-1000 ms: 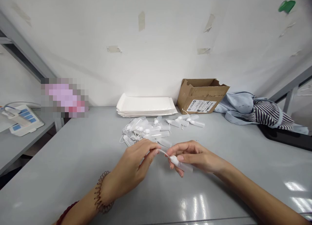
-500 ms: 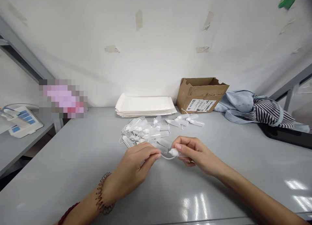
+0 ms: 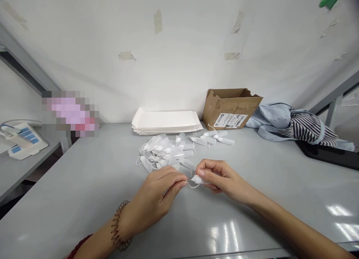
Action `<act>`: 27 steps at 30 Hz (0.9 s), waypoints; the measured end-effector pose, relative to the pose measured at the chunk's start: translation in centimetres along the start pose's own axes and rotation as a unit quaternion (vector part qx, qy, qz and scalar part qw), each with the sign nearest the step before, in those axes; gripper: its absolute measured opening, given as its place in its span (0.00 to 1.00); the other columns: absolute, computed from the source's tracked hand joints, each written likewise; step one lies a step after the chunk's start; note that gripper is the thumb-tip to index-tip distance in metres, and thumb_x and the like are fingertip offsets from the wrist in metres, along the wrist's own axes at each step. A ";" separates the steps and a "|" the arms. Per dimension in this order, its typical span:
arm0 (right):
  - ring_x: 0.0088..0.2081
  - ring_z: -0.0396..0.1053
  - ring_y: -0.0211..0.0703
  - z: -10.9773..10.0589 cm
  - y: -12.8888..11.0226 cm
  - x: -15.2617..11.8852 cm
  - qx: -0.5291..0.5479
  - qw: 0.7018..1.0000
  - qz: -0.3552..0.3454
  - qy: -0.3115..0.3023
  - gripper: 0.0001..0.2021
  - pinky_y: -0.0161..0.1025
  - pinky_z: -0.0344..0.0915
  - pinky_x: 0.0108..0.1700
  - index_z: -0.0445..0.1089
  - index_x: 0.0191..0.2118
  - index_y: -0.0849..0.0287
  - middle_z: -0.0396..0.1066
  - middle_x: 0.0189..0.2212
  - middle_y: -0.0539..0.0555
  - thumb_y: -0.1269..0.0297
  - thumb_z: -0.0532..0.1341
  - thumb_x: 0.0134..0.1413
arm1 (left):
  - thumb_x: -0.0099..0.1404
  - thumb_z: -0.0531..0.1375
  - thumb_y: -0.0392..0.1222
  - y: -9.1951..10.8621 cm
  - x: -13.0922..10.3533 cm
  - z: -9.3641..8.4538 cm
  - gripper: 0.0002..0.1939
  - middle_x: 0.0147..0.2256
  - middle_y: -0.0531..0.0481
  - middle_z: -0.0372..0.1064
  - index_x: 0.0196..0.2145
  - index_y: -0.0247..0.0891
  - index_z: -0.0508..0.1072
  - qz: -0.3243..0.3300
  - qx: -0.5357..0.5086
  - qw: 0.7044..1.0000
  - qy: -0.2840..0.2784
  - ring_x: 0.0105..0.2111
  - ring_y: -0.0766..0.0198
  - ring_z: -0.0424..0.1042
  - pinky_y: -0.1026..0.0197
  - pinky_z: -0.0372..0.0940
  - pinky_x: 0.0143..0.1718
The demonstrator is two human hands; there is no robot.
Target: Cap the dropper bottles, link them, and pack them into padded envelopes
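Note:
My right hand (image 3: 221, 178) is closed around a small clear needle-tip bottle (image 3: 196, 179), held sideways with its white top and thin metal needle pointing left. The fingers cover most of the bottle's body. At the needle's end, my left hand (image 3: 161, 191) pinches the tip of the bottle's thin white tether strap (image 3: 193, 186), which curves below the needle. Whatever cap sits at that tip is hidden by the thumb and forefinger. Just beyond my hands lies a pile of similar bottles (image 3: 179, 154). A smaller group of bottles (image 3: 226, 140) lies to its right.
A stack of white padded envelopes (image 3: 168, 119) lies against the wall. Beside it stands an open cardboard box (image 3: 232, 107) with a label. Blue and striped cloth (image 3: 308, 128) rests on a black object at the right. A white and blue device (image 3: 28, 139) is on a surface at far left.
My hands have come closer together. The left fingertips have met the needle's end, and the tether strap now bends in a tighter loop.

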State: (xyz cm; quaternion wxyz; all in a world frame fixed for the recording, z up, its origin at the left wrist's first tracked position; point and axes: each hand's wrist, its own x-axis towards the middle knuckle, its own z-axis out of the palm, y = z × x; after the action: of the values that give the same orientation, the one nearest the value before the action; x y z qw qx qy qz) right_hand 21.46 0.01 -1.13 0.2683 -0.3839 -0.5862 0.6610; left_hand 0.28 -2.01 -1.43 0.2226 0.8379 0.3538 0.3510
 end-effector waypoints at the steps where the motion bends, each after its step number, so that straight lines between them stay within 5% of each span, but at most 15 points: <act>1: 0.20 0.45 0.30 0.0 0.0 0.0 -0.004 1.000 0.000 0.001 0.15 0.30 0.43 0.22 0.64 0.30 0.60 0.50 0.19 0.43 0.51 0.58 0.56 | 0.66 0.54 0.32 0.0 0.0 0.0 0.08 0.28 0.50 0.71 0.36 0.36 0.73 0.001 -0.001 1.000 0.000 0.28 0.66 0.68 0.64 0.63 0.31; 17: 0.23 0.50 0.31 0.1 -0.5 -0.1 -0.076 0.997 -0.022 0.022 0.14 0.31 0.47 0.24 0.65 0.30 0.60 0.54 0.21 0.45 0.53 0.57 0.57 | 0.66 0.54 0.31 -0.2 -0.1 0.2 0.07 0.28 0.52 0.68 0.37 0.36 0.71 0.012 0.010 1.000 -0.002 0.29 0.67 0.66 0.65 0.62 0.32; 27: 0.23 0.51 0.32 0.3 -0.2 0.0 -0.198 0.978 -0.040 0.042 0.13 0.31 0.49 0.25 0.66 0.29 0.60 0.57 0.20 0.45 0.56 0.56 0.58 | 0.66 0.51 0.28 -0.8 -0.7 1.2 0.09 0.29 0.48 0.68 0.38 0.33 0.70 0.078 0.115 0.990 -0.014 0.30 0.62 0.65 0.60 0.64 0.31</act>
State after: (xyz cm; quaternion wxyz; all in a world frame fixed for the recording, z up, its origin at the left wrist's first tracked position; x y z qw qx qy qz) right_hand 21.15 -0.10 -0.95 0.2373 -0.4336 -0.7086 0.5037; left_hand 0.48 -2.14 -2.95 0.1013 0.8878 0.3223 0.3125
